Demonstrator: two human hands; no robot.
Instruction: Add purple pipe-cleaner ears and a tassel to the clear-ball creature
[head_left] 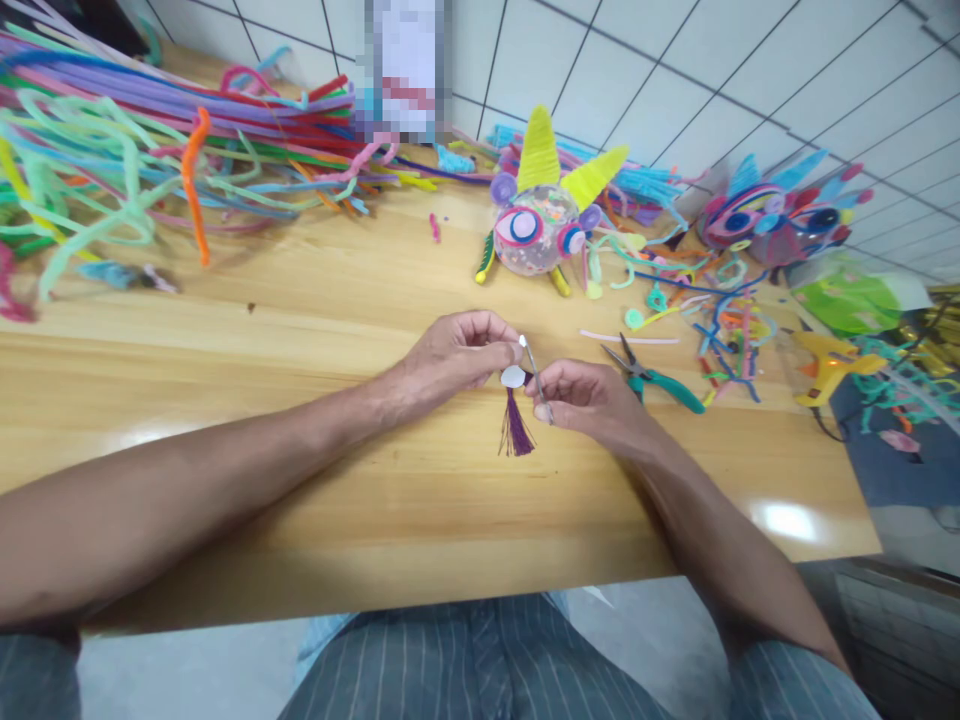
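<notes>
Near the middle of the wooden table, my left hand (472,348) has its fingers pinched on a small white piece (513,377). A dark purple tassel (516,425) hangs just below that piece. My right hand (581,398) is closed on a thin grey metal tool (538,380), which slants up so that its upper end is by my left fingertips. Something small and dark lies between the white piece and my right fingertips; I cannot make out what it is.
Pliers (660,382) with teal handles lie right of my right hand, then a yellow glue gun (832,365). Behind my hands stands a clear ball figure (540,235) with yellow ears; another figure (772,215) is at the back right. Pipe cleaners (112,170) cover the back left.
</notes>
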